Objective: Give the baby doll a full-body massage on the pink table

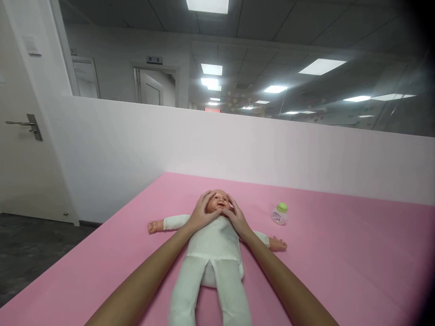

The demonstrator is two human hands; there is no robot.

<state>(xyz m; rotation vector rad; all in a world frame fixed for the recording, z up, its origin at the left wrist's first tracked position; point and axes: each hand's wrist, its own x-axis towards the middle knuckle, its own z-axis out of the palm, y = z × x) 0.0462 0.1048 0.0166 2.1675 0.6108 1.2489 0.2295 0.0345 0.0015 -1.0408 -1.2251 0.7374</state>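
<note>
A baby doll (213, 242) with a soft white cloth body lies on its back, its head away from me and its arms spread out to the sides. My left hand (200, 216) cups one side of the doll's head, fingers along the cheek and temple, thumb by the chin. On the opposite side, my right hand (238, 219) holds the head the same way, and the two thumbs come close together below the mouth. Parts of the head's sides are hidden behind my fingers.
A small clear bottle with a green cap (280, 213) stands right of the doll on the pink table (340, 258). A low white wall (272, 154) with glass above borders the far edge. At the left is a door (27, 158) with a metal handle.
</note>
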